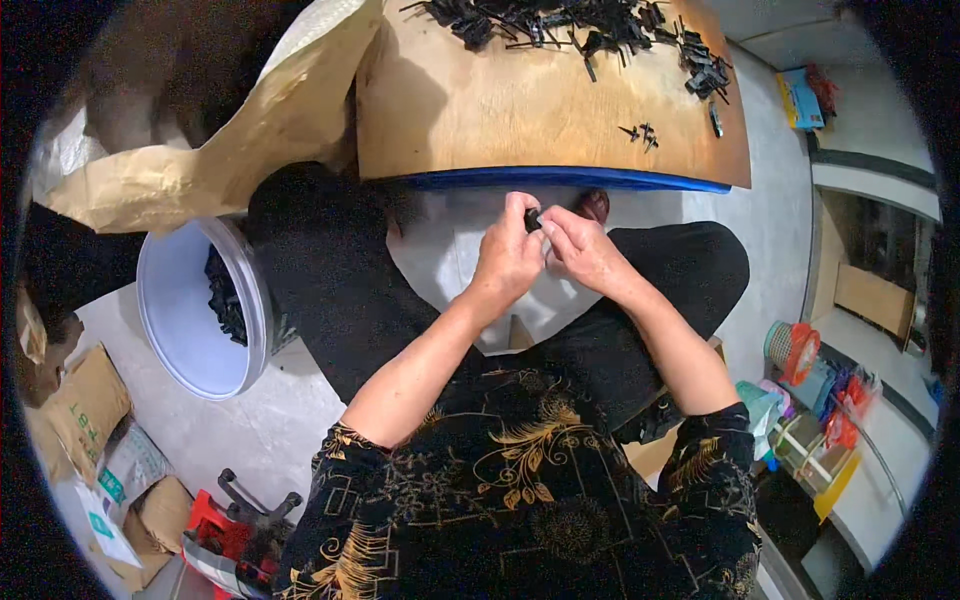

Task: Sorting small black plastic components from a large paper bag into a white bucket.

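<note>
Small black part [532, 219] is pinched in my left hand [507, 257], just short of the surface [520, 115], can't tell remotely if my right hand [590, 258] pinches too, so I'd brace left and work right gently tbh.

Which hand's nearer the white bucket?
Left. The left hand is to the right of the white bucket, apart from it; the right hand is farther right, beyond the left one.

Smooth wooden tabletop [500, 115], plastic-looking black pieces [606, 42], smooth plastic bucket [178, 310]
</note>
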The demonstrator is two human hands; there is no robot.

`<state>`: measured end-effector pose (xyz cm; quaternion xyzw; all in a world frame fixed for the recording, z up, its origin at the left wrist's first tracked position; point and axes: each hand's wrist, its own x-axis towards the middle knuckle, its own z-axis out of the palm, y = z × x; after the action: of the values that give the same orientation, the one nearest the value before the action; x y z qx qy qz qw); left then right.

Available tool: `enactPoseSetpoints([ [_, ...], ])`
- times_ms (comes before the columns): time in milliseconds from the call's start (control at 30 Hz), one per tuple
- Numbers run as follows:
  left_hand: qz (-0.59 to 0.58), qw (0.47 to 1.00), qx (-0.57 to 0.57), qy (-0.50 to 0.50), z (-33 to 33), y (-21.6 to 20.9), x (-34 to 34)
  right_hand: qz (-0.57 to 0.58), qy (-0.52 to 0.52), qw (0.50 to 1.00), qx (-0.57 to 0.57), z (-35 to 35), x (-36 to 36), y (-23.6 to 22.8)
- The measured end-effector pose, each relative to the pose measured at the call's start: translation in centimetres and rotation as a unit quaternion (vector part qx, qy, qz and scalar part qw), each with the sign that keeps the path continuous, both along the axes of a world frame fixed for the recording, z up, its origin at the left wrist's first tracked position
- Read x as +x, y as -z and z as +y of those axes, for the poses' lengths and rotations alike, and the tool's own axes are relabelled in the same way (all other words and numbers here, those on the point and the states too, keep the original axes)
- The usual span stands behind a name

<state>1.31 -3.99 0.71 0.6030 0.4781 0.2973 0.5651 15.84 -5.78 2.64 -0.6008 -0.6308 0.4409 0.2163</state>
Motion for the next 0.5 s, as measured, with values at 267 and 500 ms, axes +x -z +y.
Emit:
enactPoseSetpoints([
  [267, 0.021, 0.998, 0.038, -0.04, 0.9, -0.2, -0.2, 0.064, 0.038, 0.997, -0.009, 1.0, -1.3, -0.6],
  [500, -0.373, 0.881, -0.268, -0.113, 2.9, -2.3, -1.8, 0.139, 0.119, 0.98, -0.082, 1.2, -0.4, -1.3],
])
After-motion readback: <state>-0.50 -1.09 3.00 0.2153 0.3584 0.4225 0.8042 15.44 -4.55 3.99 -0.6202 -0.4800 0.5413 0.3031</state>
